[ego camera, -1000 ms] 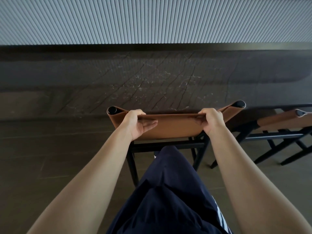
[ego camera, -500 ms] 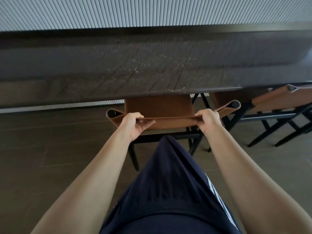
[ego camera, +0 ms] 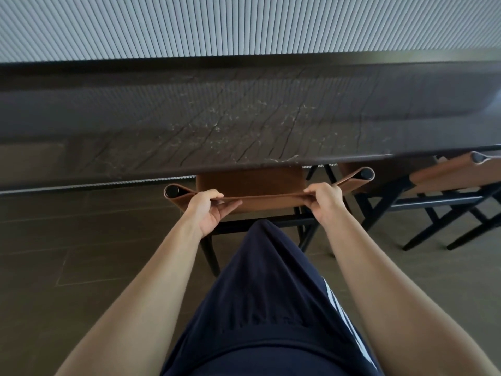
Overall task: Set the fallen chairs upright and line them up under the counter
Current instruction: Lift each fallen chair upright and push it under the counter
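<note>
A chair (ego camera: 252, 183) with a brown leather seat and backrest on a black frame stands upright straight in front of me. Its seat reaches partly under the dark stone counter (ego camera: 244, 118). My left hand (ego camera: 208, 207) grips the top edge of the leather backrest near its left post. My right hand (ego camera: 324, 202) grips the same edge near the right post. A second upright chair (ego camera: 450, 172) of the same kind stands to the right, its seat also under the counter's edge.
A ribbed grey wall (ego camera: 244, 25) rises behind the counter. Dark wood-look floor (ego camera: 81, 240) spreads to the left of the chair. My leg in dark navy shorts (ego camera: 271, 294) is right behind the chair.
The chair I hold has slid forward, so its seat now lies partly under the counter. Both hands keep the same grip on the backrest.
</note>
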{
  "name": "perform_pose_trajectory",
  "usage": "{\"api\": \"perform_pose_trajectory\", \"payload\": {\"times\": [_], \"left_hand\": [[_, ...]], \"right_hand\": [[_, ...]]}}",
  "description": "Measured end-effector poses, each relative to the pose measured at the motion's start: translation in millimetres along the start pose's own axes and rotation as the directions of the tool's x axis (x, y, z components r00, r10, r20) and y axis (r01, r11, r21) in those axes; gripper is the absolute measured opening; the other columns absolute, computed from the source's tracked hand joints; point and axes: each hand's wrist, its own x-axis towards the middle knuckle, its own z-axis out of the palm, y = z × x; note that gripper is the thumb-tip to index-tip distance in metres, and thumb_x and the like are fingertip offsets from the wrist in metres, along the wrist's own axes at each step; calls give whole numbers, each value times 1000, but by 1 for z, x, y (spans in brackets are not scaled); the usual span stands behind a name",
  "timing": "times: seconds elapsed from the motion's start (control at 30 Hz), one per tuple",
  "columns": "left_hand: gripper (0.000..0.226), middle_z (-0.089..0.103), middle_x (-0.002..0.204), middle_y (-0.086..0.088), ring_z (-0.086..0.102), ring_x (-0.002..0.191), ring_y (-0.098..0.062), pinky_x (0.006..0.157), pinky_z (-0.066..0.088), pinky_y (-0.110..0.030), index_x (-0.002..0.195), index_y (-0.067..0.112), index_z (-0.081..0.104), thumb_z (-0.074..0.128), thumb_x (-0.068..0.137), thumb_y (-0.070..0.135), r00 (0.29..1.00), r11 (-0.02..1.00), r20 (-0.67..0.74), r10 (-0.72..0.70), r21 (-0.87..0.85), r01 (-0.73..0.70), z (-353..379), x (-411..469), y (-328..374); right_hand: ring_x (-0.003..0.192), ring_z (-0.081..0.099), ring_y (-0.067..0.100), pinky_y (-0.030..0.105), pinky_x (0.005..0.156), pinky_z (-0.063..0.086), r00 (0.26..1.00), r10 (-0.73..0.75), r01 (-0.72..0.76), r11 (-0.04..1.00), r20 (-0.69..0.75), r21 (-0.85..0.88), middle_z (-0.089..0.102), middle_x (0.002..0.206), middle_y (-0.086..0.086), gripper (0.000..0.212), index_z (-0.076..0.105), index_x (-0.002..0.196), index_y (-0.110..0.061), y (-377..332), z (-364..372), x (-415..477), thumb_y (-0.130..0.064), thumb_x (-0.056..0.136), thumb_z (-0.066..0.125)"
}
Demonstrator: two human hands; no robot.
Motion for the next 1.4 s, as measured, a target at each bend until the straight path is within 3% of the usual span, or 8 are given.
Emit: {"api": "perform_pose_trajectory", "payload": {"times": [0.17,0.3,0.6,0.73,0.87,1.0,1.17,1.4], "left_hand": [[46,47,138,-28,55,120,-41,79,58,-49,137,-5,40,42,91,-10,999,1000,-39,-15,18,16,5,11,14],[44,47,130,-24,45,131,-39,71,60,-46,135,-3,40,42,91,-10,998,998,-21,-57,2,57,5,12,17],[37,38,144,-30,52,123,-43,70,59,-50,123,1,42,42,89,-13,996,996,-65,-66,-70,61,10,20,22],[41,43,135,-32,52,118,-49,65,59,-52,124,5,46,44,87,-15,988,994,-143,-58,-101,44,15,18,23],[33,47,131,-30,53,117,-45,79,57,-53,123,4,48,50,92,-7,978,994,-198,-60,-106,40,24,5,23],[34,50,132,-25,54,119,-38,90,54,-50,129,5,47,54,96,6,979,993,-198,-53,-116,30,33,-13,22],[51,40,146,-23,57,118,-37,88,54,-43,145,3,32,49,98,11,986,999,-165,2,-38,-8,40,-45,12],[44,51,140,-8,61,115,-23,94,53,-42,143,13,41,49,99,12,955,943,-101,280,213,-255,33,-103,-6]], "right_hand": [[79,62,26,33,53,58,1000,11,-11,1000,7,-14,53,101,16,47,37,119,-9,-3,13,16,18,83,49],[83,66,29,37,58,60,998,28,-26,999,50,-38,52,117,25,44,43,126,2,-2,9,19,16,85,50],[85,64,32,39,57,61,998,60,-58,996,28,-62,52,114,26,20,45,93,-1,-9,19,19,18,86,50],[86,64,32,45,60,60,992,129,-129,992,10,-11,55,110,25,18,49,104,4,-15,22,12,15,89,50],[95,65,33,45,58,59,976,215,-217,972,27,89,62,109,24,8,48,103,0,-21,21,-10,4,96,48],[96,66,32,42,64,58,972,221,-227,970,76,90,64,108,21,25,45,125,-2,-28,16,-31,-2,100,40],[100,67,31,40,71,60,966,221,-225,974,131,18,51,140,18,44,35,144,1,-32,10,-62,-6,100,41],[95,73,25,36,72,59,945,148,-150,989,293,-15,75,104,11,15,56,113,-10,-37,1,-114,-13,101,46]]}}
